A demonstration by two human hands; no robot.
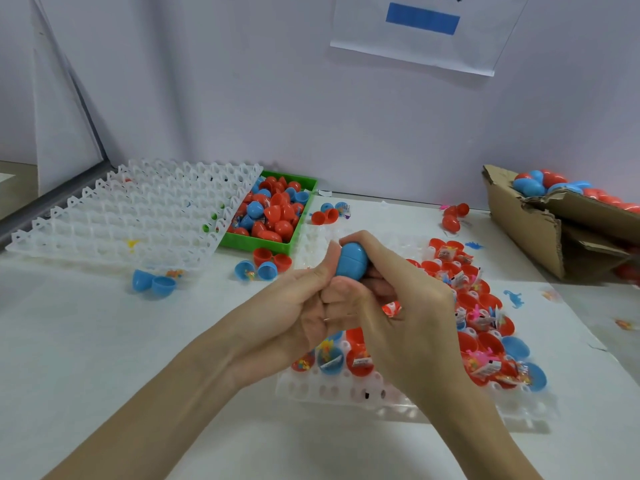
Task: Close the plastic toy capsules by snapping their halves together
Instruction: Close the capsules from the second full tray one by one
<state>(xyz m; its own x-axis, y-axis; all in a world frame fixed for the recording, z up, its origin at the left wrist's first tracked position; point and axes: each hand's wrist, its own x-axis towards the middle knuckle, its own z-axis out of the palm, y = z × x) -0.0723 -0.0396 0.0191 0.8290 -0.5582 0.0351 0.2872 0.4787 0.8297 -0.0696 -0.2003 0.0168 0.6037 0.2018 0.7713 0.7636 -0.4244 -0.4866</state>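
Head view: both hands meet above the clear tray on the worktop. Left hand and right hand each curl around one blue capsule; its seam line shows, halves look joined or nearly so. Judged progress: early to middle. Closed capsules lie in the cardboard box at right. Many open red and blue halves holding toys sit in the tray; more loose halves fill the green bin. Stacked spare trays at left.
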